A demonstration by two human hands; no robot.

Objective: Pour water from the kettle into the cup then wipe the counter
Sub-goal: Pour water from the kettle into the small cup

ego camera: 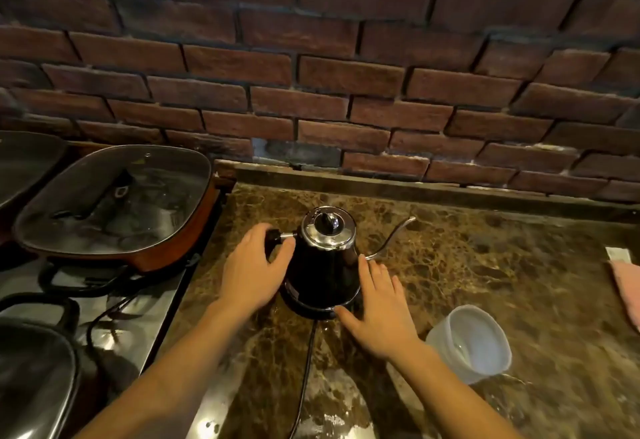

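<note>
A black gooseneck kettle (323, 265) with a chrome lid stands on its round base (313, 309) in the middle of the brown marble counter (502, 255). Its thin spout points right. My left hand (254, 272) curls around the kettle's black handle on the left side. My right hand (377, 310) lies flat with fingers apart, touching the base's right edge and the kettle's lower side. A translucent white cup (471, 343) stands on the counter to the right of my right hand, with a little water visible inside.
A pink cloth (627, 291) lies at the counter's right edge under a white tag. A stove on the left carries a red pan with a glass lid (114, 203) and two other lidded pans. The kettle's cord (304, 379) runs toward me. A brick wall backs the counter.
</note>
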